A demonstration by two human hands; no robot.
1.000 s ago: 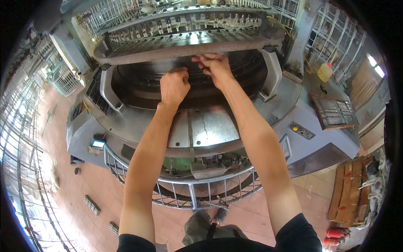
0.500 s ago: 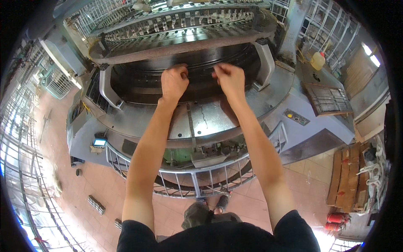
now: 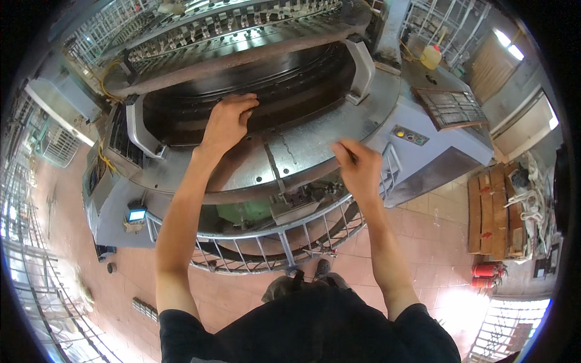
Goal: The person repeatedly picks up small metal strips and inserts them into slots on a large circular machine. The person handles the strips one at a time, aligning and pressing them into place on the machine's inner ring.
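Note:
A large circular knitting machine stands in front of me, with a shiny round metal bed and a dark hollow cylinder behind it. Over the near edge of that hollow hovers my left hand, its fingers bent together and the thumb close under them. Farther right and nearer to me, my right hand is closed in a pinch above the bed's front rim. Anything either hand pinches is too small to make out. A ring of needle and yarn-guide parts runs above the hollow.
A curved metal guard rail rings the machine's front. Two grey brackets, including the right one, flank the hollow. On the right sit a button panel, a framed grid and a yellow bottle. Wooden boards and red extinguishers stand beyond.
My right hand has drawn back toward me and right, away from the hollow. My left hand stays near the hollow's edge, its fingers reaching out more. The whole view has shifted and tilted.

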